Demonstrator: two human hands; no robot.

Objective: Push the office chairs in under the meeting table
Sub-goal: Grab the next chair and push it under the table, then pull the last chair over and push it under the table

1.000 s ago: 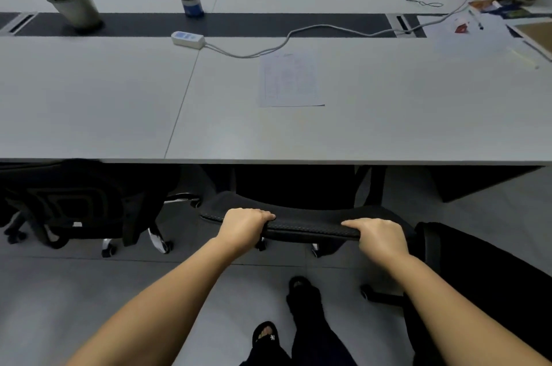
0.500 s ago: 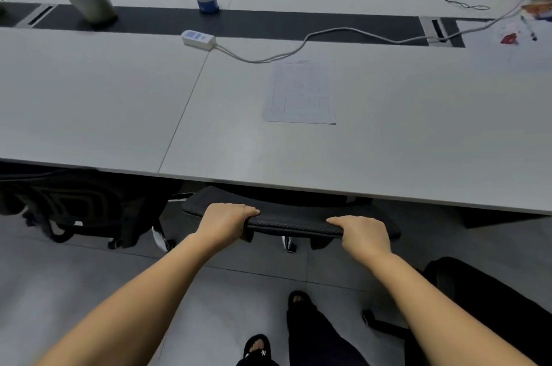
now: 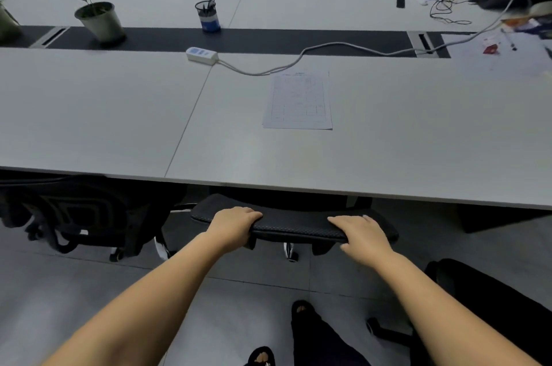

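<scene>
A black office chair (image 3: 295, 224) stands in front of me, its seat hidden under the near edge of the grey meeting table (image 3: 125, 127). Only the top of its backrest shows. My left hand (image 3: 234, 224) grips the left part of that backrest top, fingers curled over it. My right hand (image 3: 363, 235) rests on the right part with fingers laid over the top, looser than the left. A second black chair (image 3: 86, 213) sits tucked under the table to the left. Another dark chair (image 3: 490, 303) stands out on the floor at my right.
On the table lie a printed sheet (image 3: 298, 100), a white power strip (image 3: 202, 55) with a cable, a pen cup (image 3: 208, 17), a potted plant (image 3: 100, 19) and clutter at the far right. Several chairs line the far side. My feet (image 3: 263, 356) are on the grey floor.
The chair has rolled forward under the table with both hands on its backrest, and I have stepped closer. The right hand's fingers have loosened.
</scene>
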